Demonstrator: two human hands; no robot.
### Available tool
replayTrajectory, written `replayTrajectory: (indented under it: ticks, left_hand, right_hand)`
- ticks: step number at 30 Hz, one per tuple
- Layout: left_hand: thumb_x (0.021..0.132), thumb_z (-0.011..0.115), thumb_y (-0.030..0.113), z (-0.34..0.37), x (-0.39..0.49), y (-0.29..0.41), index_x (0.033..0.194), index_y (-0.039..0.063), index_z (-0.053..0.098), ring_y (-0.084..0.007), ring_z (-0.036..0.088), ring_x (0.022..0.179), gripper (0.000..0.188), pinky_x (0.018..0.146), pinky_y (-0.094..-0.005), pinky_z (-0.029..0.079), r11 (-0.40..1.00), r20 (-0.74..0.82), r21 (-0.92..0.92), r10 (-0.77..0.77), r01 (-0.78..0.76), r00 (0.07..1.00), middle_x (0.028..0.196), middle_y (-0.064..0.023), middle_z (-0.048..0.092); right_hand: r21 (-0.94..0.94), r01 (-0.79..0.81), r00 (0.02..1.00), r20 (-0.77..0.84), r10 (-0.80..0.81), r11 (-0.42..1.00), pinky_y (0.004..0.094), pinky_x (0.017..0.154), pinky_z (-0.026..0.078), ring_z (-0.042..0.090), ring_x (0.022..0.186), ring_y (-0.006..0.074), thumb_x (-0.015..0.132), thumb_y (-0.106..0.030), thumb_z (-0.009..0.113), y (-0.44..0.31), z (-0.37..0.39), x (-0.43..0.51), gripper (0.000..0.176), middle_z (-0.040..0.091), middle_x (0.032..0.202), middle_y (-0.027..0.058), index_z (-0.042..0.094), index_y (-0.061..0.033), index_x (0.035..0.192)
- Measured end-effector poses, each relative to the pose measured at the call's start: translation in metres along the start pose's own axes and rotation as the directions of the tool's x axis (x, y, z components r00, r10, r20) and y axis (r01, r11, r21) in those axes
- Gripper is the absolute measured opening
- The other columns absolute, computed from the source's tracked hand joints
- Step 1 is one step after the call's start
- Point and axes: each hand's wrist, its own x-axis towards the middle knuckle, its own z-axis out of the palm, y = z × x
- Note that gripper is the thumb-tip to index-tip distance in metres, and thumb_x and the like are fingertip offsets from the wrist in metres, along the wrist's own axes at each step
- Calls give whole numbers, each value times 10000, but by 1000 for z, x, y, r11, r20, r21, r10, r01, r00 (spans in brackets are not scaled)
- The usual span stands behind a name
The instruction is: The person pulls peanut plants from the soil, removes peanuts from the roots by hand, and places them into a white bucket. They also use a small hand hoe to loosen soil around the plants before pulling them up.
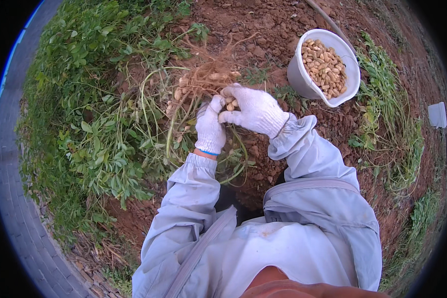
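In a white knitted glove, my left hand is closed around the stems of an uprooted peanut plant just below its roots. My right hand, gloved the same way, is curled around several peanut pods beside the left fingertips. More pods hang among the tangled brown roots above and left of both hands. Up and to the right of my right hand, a white plastic bucket holds many unshelled peanuts.
Leafy peanut plants cover the left side, with a paved path beyond. Pulled plants lie on reddish soil at right. A pole lies behind the bucket; a small white container stands at far right.
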Motion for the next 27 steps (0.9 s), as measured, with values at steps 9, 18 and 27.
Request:
replayTrajectory:
  ticks: [9,18,27]
  left_hand:
    - [930,675,288,-2,-1,0,1041,82,651,-199,639,940,235,874,-376,499,988,92,-126,-74,86,993,985,-46,670]
    - [903,672,272,-30,26,8,953,107,621,-259,657,716,179,640,-415,572,921,144,-389,33,26,989,821,-66,655]
    - [951,645,343,-17,17,12,1091,80,598,-276,660,819,302,721,-407,550,964,99,-247,-77,100,992,944,-123,684]
  right_hand:
    - [468,-273,959,207,196,840,297,553,528,626,604,127,916,-277,629,-6,-17,-15,306,658,769,78,664,-15,1070]
    - [955,296,948,-295,120,7,234,332,378,533,482,104,978,-211,478,40,-64,-25,218,649,784,81,567,-21,1039]
    - [66,44,994,-99,-37,997,346,685,551,687,759,226,864,-320,718,4,-2,-14,375,709,884,92,691,-52,1126]
